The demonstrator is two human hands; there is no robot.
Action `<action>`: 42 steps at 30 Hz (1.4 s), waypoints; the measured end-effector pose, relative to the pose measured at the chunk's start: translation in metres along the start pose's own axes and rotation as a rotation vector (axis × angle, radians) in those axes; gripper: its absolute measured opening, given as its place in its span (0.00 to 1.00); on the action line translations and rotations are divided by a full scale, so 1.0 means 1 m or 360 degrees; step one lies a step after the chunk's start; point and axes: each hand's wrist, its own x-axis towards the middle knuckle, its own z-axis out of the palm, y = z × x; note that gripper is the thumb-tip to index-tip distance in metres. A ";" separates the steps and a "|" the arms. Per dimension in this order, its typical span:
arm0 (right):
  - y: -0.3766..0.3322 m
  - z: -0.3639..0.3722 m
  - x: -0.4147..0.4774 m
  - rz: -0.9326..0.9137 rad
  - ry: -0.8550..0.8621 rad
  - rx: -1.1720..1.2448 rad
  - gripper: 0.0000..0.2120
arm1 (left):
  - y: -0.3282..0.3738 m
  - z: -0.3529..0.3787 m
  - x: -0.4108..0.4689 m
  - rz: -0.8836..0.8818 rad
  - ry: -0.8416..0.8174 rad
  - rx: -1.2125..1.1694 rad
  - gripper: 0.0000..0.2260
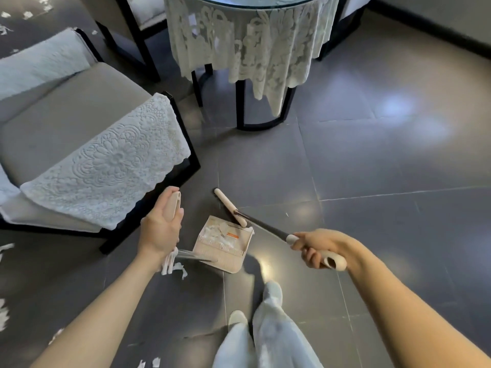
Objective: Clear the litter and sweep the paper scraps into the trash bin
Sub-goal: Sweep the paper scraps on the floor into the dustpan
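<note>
Scraps (216,232) of white paper lay piled in the dustpan (221,245), which sat on the dark floor (372,235) right in front of the person's feet. The pan was cream, and its open mouth faced away from the person. More scraps lay loose on the floor by the pan's near left corner, and others along the left side and far back at the top left.

The left hand (159,227) was wrapped around the top of the pan's tall handle (176,201). Its thumb lay along the side and its fingers were curled behind, so I could not see them all.

The right hand (317,248) gripped the cream end of the broom (255,221). Its fingers were pressed close together around the grip. The dark stick ran from that hand down to the pale broom head, which rested at the far edge of the pan, touching it.

A grey chair (66,134) with a white lace cover stood just left of the pan. A round table (249,49) with a lace cloth stood farther back. No bin showed anywhere.
</note>
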 end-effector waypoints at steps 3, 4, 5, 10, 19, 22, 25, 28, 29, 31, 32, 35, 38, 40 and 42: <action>0.022 -0.016 -0.017 -0.0067 0.0018 0.0110 0.19 | -0.007 -0.007 -0.027 0.0003 0.0014 0.0001 0.23; 0.031 -0.021 -0.022 -0.0089 0.0027 0.0135 0.19 | -0.009 -0.008 -0.035 0.0008 0.0024 0.0006 0.23; 0.041 -0.026 -0.026 -0.0113 0.0039 0.0148 0.19 | -0.010 -0.009 -0.043 0.0007 0.0034 0.0007 0.23; 0.078 -0.052 -0.033 -0.0205 0.0115 0.0261 0.14 | -0.009 -0.003 -0.080 0.0028 0.0061 0.0043 0.19; 0.145 -0.069 -0.003 -0.0277 0.0303 0.0313 0.20 | -0.013 0.026 -0.139 0.0189 0.0080 0.0292 0.16; 0.163 -0.051 0.011 -0.0165 0.0216 0.0279 0.27 | -0.017 0.026 -0.155 0.0157 0.0094 0.0305 0.16; 0.176 -0.025 0.018 -0.0145 0.0098 0.0074 0.26 | -0.023 0.020 -0.172 0.0116 0.0093 0.0317 0.17; 0.185 0.007 0.015 -0.0184 -0.0090 -0.0021 0.20 | -0.032 0.010 -0.188 0.0079 0.0145 0.0318 0.17; 0.186 0.014 0.012 -0.0196 -0.0163 -0.0015 0.17 | -0.035 0.007 -0.193 0.0056 0.0173 0.0313 0.17; 0.182 0.017 0.005 -0.0115 -0.0242 0.0004 0.16 | -0.043 -0.001 -0.202 0.0017 0.0220 0.0307 0.17; 0.178 0.014 0.001 -0.0057 -0.0276 0.0049 0.16 | -0.047 -0.005 -0.205 0.0001 0.0239 0.0304 0.18; 0.166 -0.002 -0.017 -0.0044 -0.0302 0.0193 0.18 | -0.056 -0.016 -0.213 -0.0050 0.0296 0.0274 0.18; 0.155 -0.010 -0.027 -0.0137 -0.0195 0.0106 0.21 | -0.061 -0.024 -0.218 -0.0122 0.0328 0.0256 0.19; 0.146 -0.012 -0.021 -0.0246 -0.0072 -0.0035 0.22 | -0.064 -0.030 -0.220 -0.0160 0.0337 0.0258 0.20; 0.137 -0.011 -0.011 -0.0356 0.0065 -0.0203 0.21 | -0.068 -0.034 -0.222 -0.0177 0.0338 0.0271 0.20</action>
